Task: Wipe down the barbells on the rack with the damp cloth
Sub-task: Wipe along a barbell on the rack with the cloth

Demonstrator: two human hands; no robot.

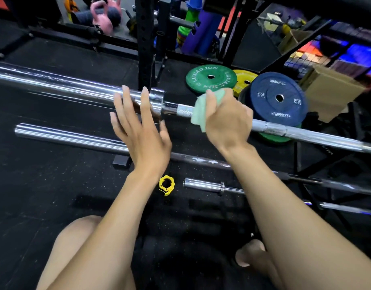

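A chrome barbell (55,84) runs across the view from upper left to right, its thick sleeve on the left and its thinner knurled shaft on the right. My right hand (226,120) grips a pale green cloth (201,114) wrapped round the shaft just right of the collar. My left hand (138,126) hovers with straight, spread fingers in front of the sleeve's inner end; whether it touches the sleeve I cannot tell. Below lies a second barbell (71,138), and a third, shorter barbell (203,184) sits lower still.
Green (210,77), yellow (246,80) and blue (278,98) weight plates lie on the black rubber floor behind the bar. A black rack upright (146,38) stands behind the sleeve. A yellow collar clamp (166,185) lies on the floor. Cardboard boxes (331,91) sit at right. My knees show at the bottom.
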